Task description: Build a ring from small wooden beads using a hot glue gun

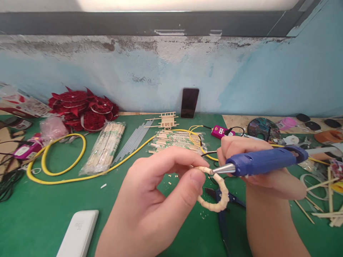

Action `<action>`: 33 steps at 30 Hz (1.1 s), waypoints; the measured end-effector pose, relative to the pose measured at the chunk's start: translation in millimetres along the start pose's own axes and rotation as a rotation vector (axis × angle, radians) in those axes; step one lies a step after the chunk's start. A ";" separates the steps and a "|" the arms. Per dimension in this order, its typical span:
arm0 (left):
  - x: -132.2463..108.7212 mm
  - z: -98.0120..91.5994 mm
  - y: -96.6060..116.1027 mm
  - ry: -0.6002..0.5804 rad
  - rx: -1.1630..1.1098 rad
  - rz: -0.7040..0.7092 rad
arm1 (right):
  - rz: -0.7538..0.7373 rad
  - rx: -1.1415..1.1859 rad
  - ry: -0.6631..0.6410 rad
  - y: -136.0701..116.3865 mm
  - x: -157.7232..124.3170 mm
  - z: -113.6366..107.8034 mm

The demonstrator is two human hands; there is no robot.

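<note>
Between the thumb and fingers of my left hand (pixel 160 200) is a ring of small pale wooden pieces (pixel 223 196), held up above the table. My right hand (pixel 264 178) is wrapped round a blue hot glue gun (pixel 264 161), which lies nearly level and points left. Its metal nozzle meets the upper part of the ring, close to my left fingertips, where a gap shows between pieces. A whitish glue stick (pixel 325 150) juts from the rear of the gun. Beneath the ring, dark blue cutters (pixel 222 223) rest on the green table, partly hidden.
A small stick-built cart (pixel 168 120) stands near a leaning phone (pixel 189 103). Bagged sticks (pixel 104 148), clear glue sticks (pixel 134 140) and a yellow cable (pixel 107 175) lie behind my hands. A white power bank (pixel 79 232) is front left; loose sticks (pixel 331 210) are at right.
</note>
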State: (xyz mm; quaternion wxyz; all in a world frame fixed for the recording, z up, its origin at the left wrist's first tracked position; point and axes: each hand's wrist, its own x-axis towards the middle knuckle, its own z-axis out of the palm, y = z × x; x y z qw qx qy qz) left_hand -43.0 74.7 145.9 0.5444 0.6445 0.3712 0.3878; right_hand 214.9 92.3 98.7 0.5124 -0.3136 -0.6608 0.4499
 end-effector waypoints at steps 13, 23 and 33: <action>-0.4 0.3 -0.9 -0.004 0.014 -0.001 | -0.006 0.036 -0.001 1.0 -2.3 1.0; 0.9 1.2 -0.7 0.015 0.028 0.016 | 0.018 -0.003 0.025 -1.3 -2.9 1.8; -7.7 -1.8 4.5 -0.009 0.060 -0.067 | 0.012 0.004 0.033 0.3 2.2 1.1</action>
